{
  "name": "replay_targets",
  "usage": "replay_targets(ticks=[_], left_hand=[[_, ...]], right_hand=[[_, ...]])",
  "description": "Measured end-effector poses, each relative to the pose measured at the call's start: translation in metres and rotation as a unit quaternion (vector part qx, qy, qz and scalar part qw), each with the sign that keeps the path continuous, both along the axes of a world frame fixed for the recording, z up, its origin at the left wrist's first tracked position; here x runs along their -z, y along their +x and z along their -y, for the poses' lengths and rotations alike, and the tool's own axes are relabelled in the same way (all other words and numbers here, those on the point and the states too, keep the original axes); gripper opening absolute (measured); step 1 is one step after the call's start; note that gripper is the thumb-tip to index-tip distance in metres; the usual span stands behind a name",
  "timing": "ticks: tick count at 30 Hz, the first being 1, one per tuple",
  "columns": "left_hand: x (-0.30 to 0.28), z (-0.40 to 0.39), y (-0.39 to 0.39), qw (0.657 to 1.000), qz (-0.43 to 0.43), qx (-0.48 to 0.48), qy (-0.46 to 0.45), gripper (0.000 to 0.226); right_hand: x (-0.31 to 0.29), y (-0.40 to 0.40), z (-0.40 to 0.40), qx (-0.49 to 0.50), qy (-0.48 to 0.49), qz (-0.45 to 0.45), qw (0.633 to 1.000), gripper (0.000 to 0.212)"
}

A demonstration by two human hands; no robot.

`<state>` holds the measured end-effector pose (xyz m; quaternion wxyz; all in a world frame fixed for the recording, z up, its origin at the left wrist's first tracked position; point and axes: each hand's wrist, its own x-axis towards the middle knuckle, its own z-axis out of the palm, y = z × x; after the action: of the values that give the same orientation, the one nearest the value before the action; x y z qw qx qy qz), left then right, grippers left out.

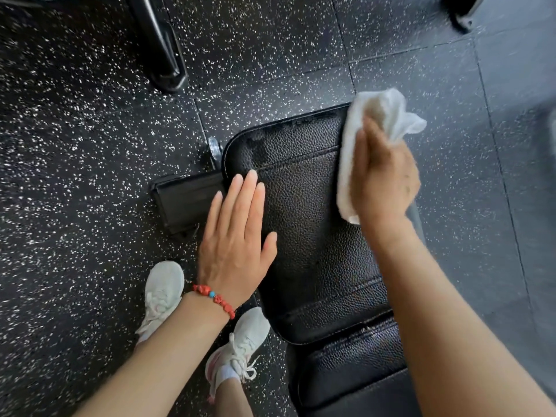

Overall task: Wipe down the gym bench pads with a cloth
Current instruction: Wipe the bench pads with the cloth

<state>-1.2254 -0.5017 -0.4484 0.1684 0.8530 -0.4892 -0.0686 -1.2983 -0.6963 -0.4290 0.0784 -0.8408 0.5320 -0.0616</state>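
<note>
A black textured bench pad [304,212] fills the middle of the head view, with a second black pad [352,368] just below it across a narrow gap. My left hand [237,236] lies flat with straight fingers on the upper pad's left edge. My right hand [385,179] grips a crumpled white cloth [379,115] at the pad's upper right corner, the cloth hanging past the far edge and down the hand's left side. The pad's right side is hidden under my right arm.
Black speckled rubber floor [90,145] surrounds the bench. A black bench foot bar [183,200] and a small wheel [215,147] stick out left of the pad. My two white sneakers [164,293] stand at the lower left. Another black metal frame leg [162,46] lies at the top.
</note>
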Motion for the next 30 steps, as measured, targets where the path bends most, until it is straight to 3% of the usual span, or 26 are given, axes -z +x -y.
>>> replay_targets(ticks=[4, 7, 12, 14, 23, 30], left_hand=[[0.001, -0.001, -0.001, 1.0, 0.002, -0.002, -0.002, 0.056], [0.001, -0.001, 0.001, 1.0, 0.01, 0.003, 0.003, 0.056], [0.001, -0.002, 0.002, 1.0, 0.012, 0.008, 0.001, 0.057], [0.0, -0.002, 0.003, 1.0, 0.012, 0.008, 0.003, 0.057], [-0.002, -0.03, 0.012, 0.999, -0.024, -0.034, -0.012, 0.054], [-0.001, -0.053, 0.014, 0.998, -0.037, -0.056, 0.012, 0.053]], right_hand=[[-0.001, 0.036, -0.058, -0.202, 0.009, 0.039, 0.979, 0.034], [-0.003, 0.033, -0.048, -0.262, -0.022, 0.054, 0.963, 0.032], [0.0, 0.008, -0.005, -0.081, -0.009, 0.063, 0.995, 0.032], [0.001, 0.01, -0.009, -0.054, -0.017, 0.073, 0.996, 0.031], [-0.006, 0.001, -0.124, -0.153, 0.0, 0.066, 0.986, 0.034], [-0.004, 0.052, -0.106, -0.153, 0.01, 0.054, 0.987, 0.042]])
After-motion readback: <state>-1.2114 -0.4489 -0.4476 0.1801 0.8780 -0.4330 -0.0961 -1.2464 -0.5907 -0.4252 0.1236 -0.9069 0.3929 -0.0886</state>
